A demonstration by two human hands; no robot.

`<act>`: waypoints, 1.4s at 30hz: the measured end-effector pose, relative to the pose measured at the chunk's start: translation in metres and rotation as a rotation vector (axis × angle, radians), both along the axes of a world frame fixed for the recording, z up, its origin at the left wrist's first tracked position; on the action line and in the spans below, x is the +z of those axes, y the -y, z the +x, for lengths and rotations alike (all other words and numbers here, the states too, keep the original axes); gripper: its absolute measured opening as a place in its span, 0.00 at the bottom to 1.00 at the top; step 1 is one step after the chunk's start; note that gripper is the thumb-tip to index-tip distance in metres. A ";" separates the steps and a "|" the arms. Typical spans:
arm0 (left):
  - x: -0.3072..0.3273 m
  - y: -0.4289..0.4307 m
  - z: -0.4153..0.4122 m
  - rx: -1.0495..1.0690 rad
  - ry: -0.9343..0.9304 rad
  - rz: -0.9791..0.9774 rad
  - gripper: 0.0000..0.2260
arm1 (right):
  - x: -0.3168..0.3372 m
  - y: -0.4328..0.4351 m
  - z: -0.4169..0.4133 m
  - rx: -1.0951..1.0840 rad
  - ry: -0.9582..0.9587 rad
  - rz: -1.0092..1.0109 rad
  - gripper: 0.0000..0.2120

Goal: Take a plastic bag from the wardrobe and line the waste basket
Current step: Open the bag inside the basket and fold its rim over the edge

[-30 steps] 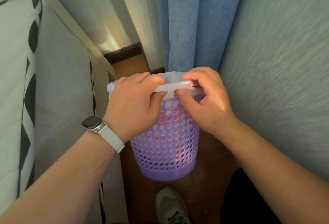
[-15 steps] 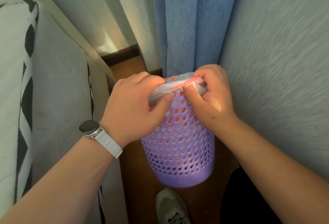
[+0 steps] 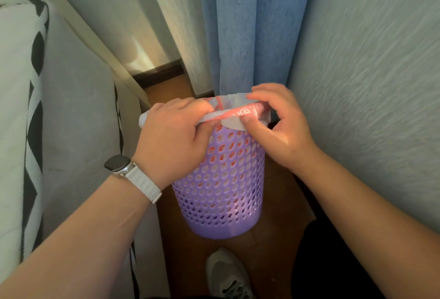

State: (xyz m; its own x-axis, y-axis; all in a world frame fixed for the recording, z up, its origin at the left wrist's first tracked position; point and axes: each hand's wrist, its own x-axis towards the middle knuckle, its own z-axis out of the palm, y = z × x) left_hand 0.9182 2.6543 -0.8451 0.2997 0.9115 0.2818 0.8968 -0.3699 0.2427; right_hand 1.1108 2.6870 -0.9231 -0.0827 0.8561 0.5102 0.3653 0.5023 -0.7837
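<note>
Standing on the wooden floor [image 3: 281,203] between a bed [image 3: 71,132] and a textured wall [image 3: 369,84], the purple perforated waste basket [image 3: 221,191] has a white plastic bag [image 3: 234,114] with red print tucked inside — its red shows through the holes. Both hands grip the bag's edge at the near rim: the left hand [image 3: 173,141], a watch [image 3: 119,164] on its wrist, is closed around the bunched plastic, and the right hand [image 3: 278,129] pinches it between thumb and fingers. A blue curtain [image 3: 250,32] hangs just behind the basket — a grey shoe [image 3: 226,275] shows below.
</note>
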 end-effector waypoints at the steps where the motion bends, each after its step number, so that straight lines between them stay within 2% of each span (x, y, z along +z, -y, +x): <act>1: 0.000 0.000 -0.001 0.003 0.023 -0.004 0.14 | -0.002 -0.002 0.004 -0.010 0.015 -0.015 0.17; 4: -0.001 -0.001 -0.002 0.011 0.103 -0.018 0.13 | -0.004 -0.006 0.011 -0.035 0.005 -0.038 0.19; 7: -0.003 -0.002 -0.001 -0.012 0.132 -0.029 0.11 | -0.003 -0.007 0.007 -0.055 -0.047 -0.021 0.13; 16: 0.005 0.003 0.006 -0.049 0.018 -0.028 0.16 | 0.007 0.003 -0.008 -0.137 -0.041 0.006 0.08; 23: 0.000 0.002 0.006 -0.011 0.011 0.037 0.15 | 0.012 0.012 -0.024 -0.161 0.000 -0.006 0.08; 27: -0.002 0.001 0.004 0.002 0.035 0.046 0.12 | 0.012 0.011 -0.021 -0.090 -0.019 -0.012 0.07; 31: -0.004 -0.001 0.001 0.022 0.091 0.060 0.11 | 0.010 0.005 -0.006 -0.063 -0.034 0.005 0.16; 35: -0.001 -0.001 0.001 0.013 0.150 0.067 0.10 | 0.008 -0.002 0.007 -0.102 -0.021 0.037 0.18; 42: 0.001 0.000 -0.002 -0.071 0.118 0.049 0.13 | 0.010 -0.003 0.005 -0.133 -0.071 0.057 0.10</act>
